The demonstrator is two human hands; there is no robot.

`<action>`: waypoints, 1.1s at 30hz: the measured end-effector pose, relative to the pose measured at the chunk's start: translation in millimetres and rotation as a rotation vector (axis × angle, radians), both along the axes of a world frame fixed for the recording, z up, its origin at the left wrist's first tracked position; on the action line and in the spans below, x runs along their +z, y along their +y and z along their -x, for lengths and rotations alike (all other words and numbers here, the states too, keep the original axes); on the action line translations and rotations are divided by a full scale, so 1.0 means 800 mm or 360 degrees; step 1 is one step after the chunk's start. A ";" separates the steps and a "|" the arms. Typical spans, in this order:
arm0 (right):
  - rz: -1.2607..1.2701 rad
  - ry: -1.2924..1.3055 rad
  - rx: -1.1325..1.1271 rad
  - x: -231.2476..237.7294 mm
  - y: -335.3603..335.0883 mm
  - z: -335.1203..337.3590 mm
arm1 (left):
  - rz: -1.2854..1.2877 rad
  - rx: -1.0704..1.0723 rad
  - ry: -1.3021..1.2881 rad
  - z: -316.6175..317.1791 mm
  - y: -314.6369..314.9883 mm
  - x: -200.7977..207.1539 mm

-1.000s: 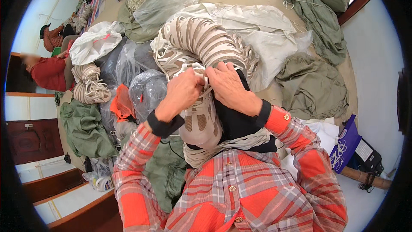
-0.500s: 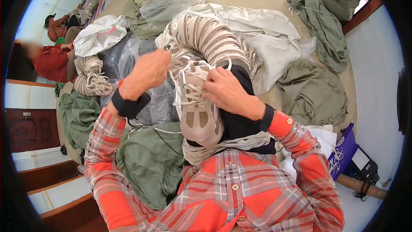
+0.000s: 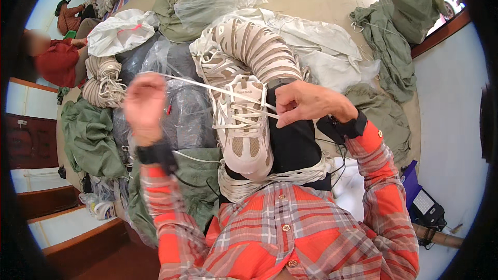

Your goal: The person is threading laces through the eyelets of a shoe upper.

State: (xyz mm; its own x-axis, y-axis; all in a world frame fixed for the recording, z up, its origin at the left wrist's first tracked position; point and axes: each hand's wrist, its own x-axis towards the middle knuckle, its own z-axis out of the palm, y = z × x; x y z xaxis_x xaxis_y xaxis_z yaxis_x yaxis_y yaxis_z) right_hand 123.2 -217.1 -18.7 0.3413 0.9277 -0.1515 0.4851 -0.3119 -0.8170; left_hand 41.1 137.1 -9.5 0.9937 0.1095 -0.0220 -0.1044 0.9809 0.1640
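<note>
A beige and white sneaker upper rests on my lap, toe toward me, with laces crossing its tongue. One white shoelace stretches taut from the shoe out to my left hand, which is smeared by motion but closed at the lace's end. My right hand pinches lace between thumb and fingertips at the right side of the eyelets. Beyond the shoe, a curved stack of nested matching sneaker uppers reaches up to my legs. A bundle of loose white laces lies across my lap.
Clear plastic bags and green cloth sacks lie to the left, near another stack of uppers. White sacking spreads behind. A person in red sits at far left. A purple box stands at right.
My left hand has swung left and toward me, away from the shoe, drawing the lace out straight. My right hand has moved slightly right, off the shoe's tongue.
</note>
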 end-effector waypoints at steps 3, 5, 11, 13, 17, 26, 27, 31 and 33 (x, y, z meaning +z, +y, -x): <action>-0.0083 0.0171 0.0114 -0.025 0.010 -0.014 | -0.0386 0.0251 -0.0129 0.003 0.084 0.019; -0.0123 0.0556 -0.0260 -0.042 0.026 -0.022 | -0.0454 0.0530 -0.0169 0.002 0.140 0.059; -0.0142 0.0752 -0.0536 -0.025 0.060 -0.016 | -0.0710 -0.0164 -0.0695 -0.022 0.125 0.122; -0.0008 0.0776 -0.0272 -0.027 0.074 -0.012 | -0.1011 0.0777 0.0032 -0.020 0.058 0.140; 0.0045 0.0613 -0.0368 -0.036 0.099 0.005 | -0.0875 -0.0032 -0.0404 -0.012 0.070 0.135; -0.0177 -0.0541 -0.0522 -0.032 0.082 0.000 | -0.2806 -0.0399 0.0370 0.000 -0.068 -0.015; -0.0178 -0.0545 -0.0516 -0.043 0.085 -0.001 | -0.2804 -0.0392 0.0372 -0.001 -0.075 -0.032; -0.0318 -0.0739 -0.0383 -0.061 0.094 0.000 | -0.3023 -0.0469 0.0451 -0.008 -0.093 -0.057; -0.0410 -0.0982 -0.0409 -0.067 0.096 0.001 | -0.3095 -0.0428 0.0466 -0.011 -0.100 -0.057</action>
State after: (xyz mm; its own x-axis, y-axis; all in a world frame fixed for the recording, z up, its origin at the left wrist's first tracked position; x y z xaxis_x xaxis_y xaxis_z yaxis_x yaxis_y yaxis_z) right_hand 122.2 -140.1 -72.6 0.5068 0.7865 0.3529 0.8194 -0.3123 -0.4807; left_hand 49.9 57.5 -55.2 0.9748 0.0577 -0.2156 0.2133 -0.5249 0.8240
